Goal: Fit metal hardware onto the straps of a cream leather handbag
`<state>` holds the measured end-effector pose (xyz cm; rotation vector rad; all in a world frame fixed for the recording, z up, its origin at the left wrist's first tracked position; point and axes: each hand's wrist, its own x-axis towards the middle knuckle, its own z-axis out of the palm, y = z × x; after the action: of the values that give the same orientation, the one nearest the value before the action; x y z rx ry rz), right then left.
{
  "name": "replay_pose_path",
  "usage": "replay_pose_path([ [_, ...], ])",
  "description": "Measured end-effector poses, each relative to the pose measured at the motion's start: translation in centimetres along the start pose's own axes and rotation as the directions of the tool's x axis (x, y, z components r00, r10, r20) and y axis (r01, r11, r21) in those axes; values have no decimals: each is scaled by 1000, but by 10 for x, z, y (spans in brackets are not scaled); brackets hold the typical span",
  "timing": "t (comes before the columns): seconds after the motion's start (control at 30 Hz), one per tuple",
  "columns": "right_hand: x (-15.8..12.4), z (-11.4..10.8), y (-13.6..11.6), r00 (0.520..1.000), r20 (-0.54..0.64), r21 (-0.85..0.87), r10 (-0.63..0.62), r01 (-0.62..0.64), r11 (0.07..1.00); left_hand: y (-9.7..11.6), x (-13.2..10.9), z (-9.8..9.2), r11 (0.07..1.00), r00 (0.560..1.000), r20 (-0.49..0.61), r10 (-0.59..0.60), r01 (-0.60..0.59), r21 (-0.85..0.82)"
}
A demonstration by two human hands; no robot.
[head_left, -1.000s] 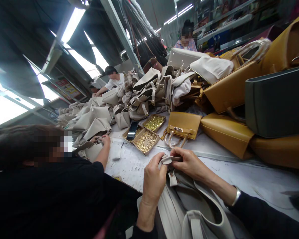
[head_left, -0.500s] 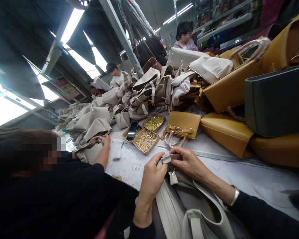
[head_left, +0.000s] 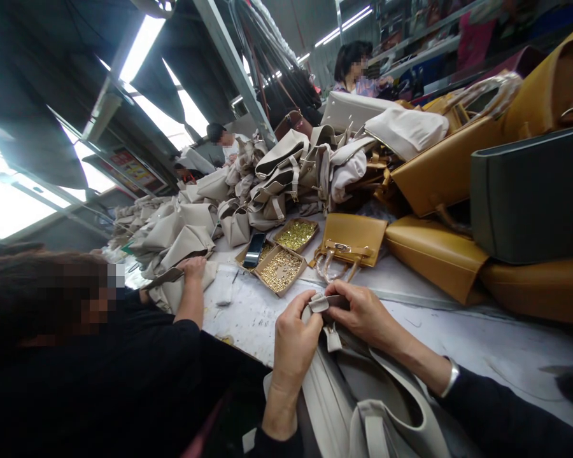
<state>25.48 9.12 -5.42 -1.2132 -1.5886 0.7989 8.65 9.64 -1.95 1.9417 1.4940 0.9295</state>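
Your left hand (head_left: 296, 340) pinches the end of a beige strap (head_left: 319, 303) between thumb and fingers; your right hand (head_left: 360, 312) grips the same strap from the other side, thumb underneath and index finger on top; the two hands sit close together, the looped end between them; whether a small part is hidden under your fingertips, cannot tell. The strap is held up above the beige bag (head_left: 329, 394), which lies open in front of you at the table edge, its mouth facing up and its curved side panel toward your right forearm; how strap and bag join is hidden. A small tab (head_left: 333, 339) with a metal fitting hangs just below your hands; a silvery bracelet (head_left: 452, 376) circles your right wrist.

Beyond your hands, on the white table (head_left: 255, 324): a carton tray of gold-coloured studs (head_left: 281, 270); behind it, a second tray of yellowish metal pieces (head_left: 296, 235); to their left, a phone (head_left: 254, 250) lying across a further tray; just right of the trays, a mustard handbag (head_left: 353, 238), handles toward you. Farther right, larger mustard bags (head_left: 434, 254) lie stacked, a dark green bag (head_left: 530, 191) on top; a heap of beige bags (head_left: 286, 172) fills the back. At your left, a co-worker's hand (head_left: 193, 267) rests on another beige piece (head_left: 172, 289).
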Motion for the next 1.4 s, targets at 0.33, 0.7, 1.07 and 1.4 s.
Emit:
replay_pose_path([
  [0.33,-1,4,-2,992,-6,108,123,-122,987,1,2,4,998,999,15,-46,46,-42],
  [0.7,1,7,-4,990,-30,-56,137,-139,989,-1,8,8,991,995,75,-71,79,-109],
  [1.07,-1,1,-6,999,2,-74,-53,53,996,2,-2,7,997,994,-108,19,-27,-66],
  [1.4,1,1,5,994,45,60,-95,92,994,-3,-7,15,998,991,-120,58,-61,-23],
])
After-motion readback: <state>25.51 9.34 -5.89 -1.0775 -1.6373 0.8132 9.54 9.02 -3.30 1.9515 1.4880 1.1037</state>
